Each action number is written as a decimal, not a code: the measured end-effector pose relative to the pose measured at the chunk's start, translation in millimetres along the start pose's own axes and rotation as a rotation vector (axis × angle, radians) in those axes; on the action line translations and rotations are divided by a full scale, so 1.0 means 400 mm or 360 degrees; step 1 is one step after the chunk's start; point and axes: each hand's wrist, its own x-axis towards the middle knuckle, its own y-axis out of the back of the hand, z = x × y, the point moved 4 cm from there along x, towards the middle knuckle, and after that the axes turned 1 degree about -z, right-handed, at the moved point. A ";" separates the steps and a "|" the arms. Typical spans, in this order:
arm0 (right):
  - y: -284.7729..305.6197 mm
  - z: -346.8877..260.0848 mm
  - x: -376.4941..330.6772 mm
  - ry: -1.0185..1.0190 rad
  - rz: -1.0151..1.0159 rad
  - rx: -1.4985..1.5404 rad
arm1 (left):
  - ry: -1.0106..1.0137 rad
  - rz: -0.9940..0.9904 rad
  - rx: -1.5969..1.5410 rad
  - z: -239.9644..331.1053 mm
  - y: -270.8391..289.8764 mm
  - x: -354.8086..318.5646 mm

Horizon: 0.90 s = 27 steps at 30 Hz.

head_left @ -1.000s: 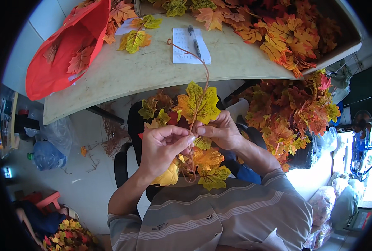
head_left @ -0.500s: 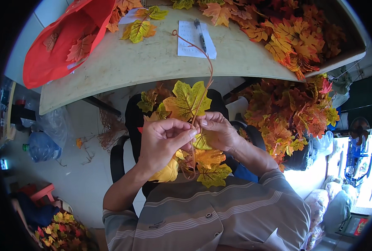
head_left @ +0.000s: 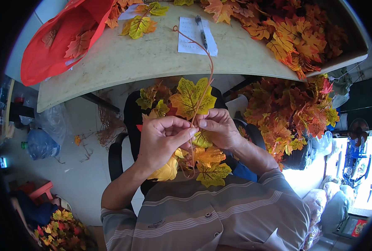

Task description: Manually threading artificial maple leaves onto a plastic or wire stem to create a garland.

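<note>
My left hand (head_left: 165,136) is closed, thumb and fingertips pinching a thin brown artificial vine stem (head_left: 211,62) above my lap. Against it my right hand (head_left: 220,129) pinches at the same spot, where a leaf joins the stem; the fingertips hide the joint. The stem curves up over the table edge to a small curled loop and hangs down below my hands. A large yellow-green maple leaf (head_left: 190,98) stands just above my fingers. Beneath them hang an orange leaf (head_left: 210,156) and a green-yellow leaf (head_left: 213,174).
On the table (head_left: 110,67) lie a red bag (head_left: 64,44), a paper sheet (head_left: 190,39) with a pen (head_left: 202,34), and a leaf sprig (head_left: 136,27). A box of orange leaves (head_left: 288,37) stands far right. More leaf garlands (head_left: 278,113) hang beside my right arm. A blue water jug (head_left: 41,144) is left.
Both hands keep their pinch at the same place on the stem. The large yellow-green leaf has shifted slightly right and turned a little. The view has tilted slightly.
</note>
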 end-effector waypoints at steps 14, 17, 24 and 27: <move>-0.064 -0.090 -0.016 0.0382 0.0091 -0.1226 | 0.0007 -0.0051 -0.0023 -0.001 0.000 -0.006; -0.069 -0.103 -0.018 0.0471 0.0048 -0.1304 | -0.0005 -0.0052 -0.0031 0.007 -0.010 -0.004; -0.057 -0.103 -0.021 0.0401 0.0039 -0.1135 | -0.0005 -0.0050 -0.0015 0.004 -0.010 -0.001; -0.071 -0.109 -0.026 0.0501 -0.0027 -0.1258 | 0.0028 -0.0144 0.0009 0.006 -0.013 -0.005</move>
